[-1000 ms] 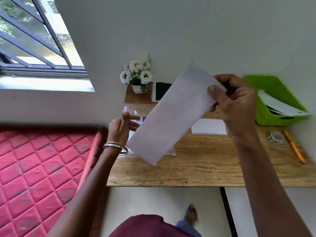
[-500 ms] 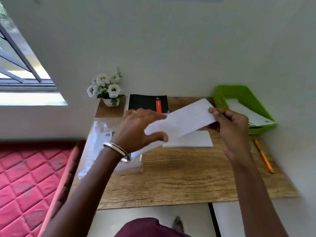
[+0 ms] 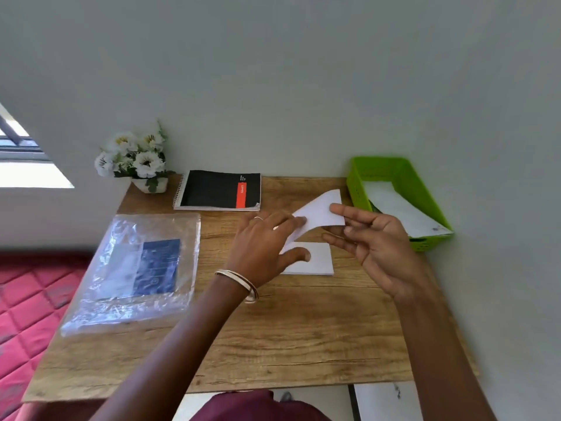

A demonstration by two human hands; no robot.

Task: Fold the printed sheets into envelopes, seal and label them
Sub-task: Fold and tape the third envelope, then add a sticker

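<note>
Above the white stack (image 3: 315, 262) on the worktop (image 3: 288, 335), I hold the folded sheet (image 3: 318, 212): my right hand (image 3: 373, 244) pinches its far end between thumb and fingers, my left hand (image 3: 267, 241) pinches the near end. It looks light and floppy, so I'd grip by the edges, near the crease.

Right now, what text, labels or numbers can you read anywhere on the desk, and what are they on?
Nothing is legible.
Black notebook: white print and a red label with lettering, too small to read.
Blue sheet inside the plastic bag: faint print, blurred.
Folded paper: blank on the visible side.
</note>
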